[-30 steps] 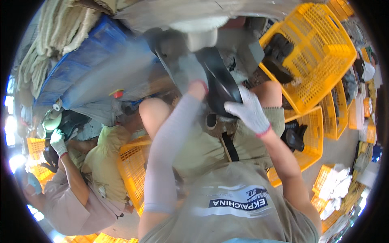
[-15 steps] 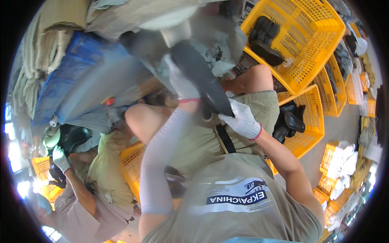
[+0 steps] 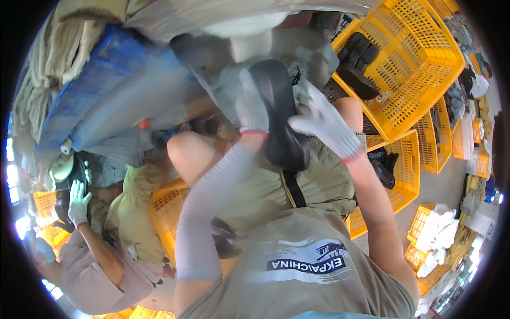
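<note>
A black shoe [image 3: 280, 114] is upright in front of me, over my lap, its heel end toward me. My left hand [image 3: 251, 109], in a white knit glove with a red cuff, is closed on the shoe's left side. To the right of the shoe, my gloved right hand [image 3: 323, 121] is off it, fingers apart and slightly blurred. Just beyond the shoe's far end is a white rounded part [image 3: 249, 45] under a broad pale wheel-like form [image 3: 241, 25], both blurred.
A yellow crate [image 3: 409, 69] with several dark shoes [image 3: 358, 81] stands at the upper right. Another yellow crate [image 3: 406, 175] with black shoes is by my right knee. Blue sheeting [image 3: 101, 85] slopes at left. A co-worker's gloved hand [image 3: 79, 204] is by a dark shoe at the lower left.
The shoe has turned more upright and its near end has come toward me. My right hand has let go of that end and moved up beside the shoe, fingers spread.
</note>
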Action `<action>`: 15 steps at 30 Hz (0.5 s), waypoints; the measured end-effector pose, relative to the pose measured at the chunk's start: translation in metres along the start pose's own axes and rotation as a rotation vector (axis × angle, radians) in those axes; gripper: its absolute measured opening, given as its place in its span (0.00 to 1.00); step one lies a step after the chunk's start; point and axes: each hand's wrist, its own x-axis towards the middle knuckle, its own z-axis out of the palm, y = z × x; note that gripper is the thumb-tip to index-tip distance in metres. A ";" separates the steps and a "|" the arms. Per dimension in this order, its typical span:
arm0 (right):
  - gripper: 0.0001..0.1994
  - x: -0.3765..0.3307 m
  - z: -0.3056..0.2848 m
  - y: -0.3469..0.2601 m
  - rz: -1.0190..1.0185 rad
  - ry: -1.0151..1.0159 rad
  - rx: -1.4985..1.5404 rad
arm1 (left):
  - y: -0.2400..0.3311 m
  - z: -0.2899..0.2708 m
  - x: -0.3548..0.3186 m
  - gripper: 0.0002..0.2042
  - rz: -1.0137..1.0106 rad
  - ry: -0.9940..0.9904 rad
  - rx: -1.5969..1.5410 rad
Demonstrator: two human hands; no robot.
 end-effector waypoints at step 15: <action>0.30 0.020 0.046 0.007 -0.411 0.254 -0.708 | -0.048 -0.024 0.008 0.26 0.218 -0.445 -0.459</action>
